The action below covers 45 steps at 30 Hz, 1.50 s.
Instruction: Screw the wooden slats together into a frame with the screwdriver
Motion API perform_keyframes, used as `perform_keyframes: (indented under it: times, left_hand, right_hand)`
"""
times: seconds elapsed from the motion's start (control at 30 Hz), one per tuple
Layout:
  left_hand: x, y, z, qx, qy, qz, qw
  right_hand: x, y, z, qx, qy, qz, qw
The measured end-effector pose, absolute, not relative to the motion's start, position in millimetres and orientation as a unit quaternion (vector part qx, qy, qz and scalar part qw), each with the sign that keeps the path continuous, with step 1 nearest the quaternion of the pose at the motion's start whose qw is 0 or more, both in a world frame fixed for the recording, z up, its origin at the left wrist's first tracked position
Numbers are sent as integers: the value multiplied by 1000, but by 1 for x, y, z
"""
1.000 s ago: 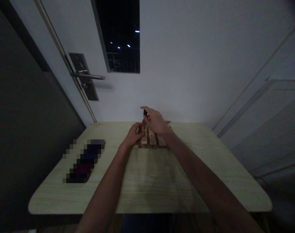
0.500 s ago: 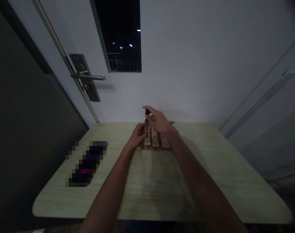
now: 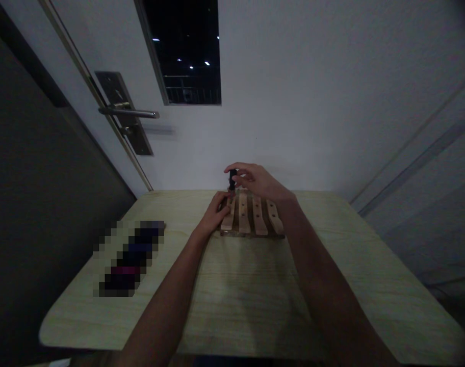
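At the far left stands a dark grey panel. Right of it, a metal door handle sticks out from a white door, and a narrow window in that door shows a black night with a few small lights and a railing. Below the handle, on the left part of the pale wood-grain table, lies a long dark object, blurred into squares so that its kind cannot be told.

Near the table's far edge, the left hand touches the leftmost wooden strip, thumb laid on it and fingers bent beside it; whether it grips the strip, I cannot tell. Just beyond those fingers, a tool with a black handle stands nearly upright over the strip's far end; its lower tip is hidden.

To the right lie 3 more wooden strips, each with 2 dark spots, side by side with gaps between them. All 4 rest on a brown base. The right hand reaches above them from the right and grasps the tool between thumb and fingers, its forearm passing beside the rightmost strip.
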<state>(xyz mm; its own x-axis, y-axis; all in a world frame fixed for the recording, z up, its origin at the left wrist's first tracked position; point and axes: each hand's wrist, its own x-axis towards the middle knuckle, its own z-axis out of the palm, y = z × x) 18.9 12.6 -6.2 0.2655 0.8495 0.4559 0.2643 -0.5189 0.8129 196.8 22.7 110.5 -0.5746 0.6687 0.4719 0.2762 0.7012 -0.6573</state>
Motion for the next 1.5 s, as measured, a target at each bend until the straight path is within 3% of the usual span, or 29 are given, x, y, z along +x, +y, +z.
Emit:
perform_keyframes:
  times: [0.37, 0.6, 1.1, 1.5]
  left_hand:
    - [20, 10, -6, 757, 385, 464, 251]
    - [21, 9, -4, 761, 389, 461, 238]
    - [20, 10, -4, 767, 397, 451, 228]
    - [20, 12, -6, 766, 387, 462, 222]
  right_hand:
    - [195, 20, 113, -316, -828, 293, 360]
    - [191, 19, 113, -353, -854, 181, 336]
    - [174, 16, 110, -423, -814, 90, 387]
    - [174, 17, 109, -397, -810, 106, 419]
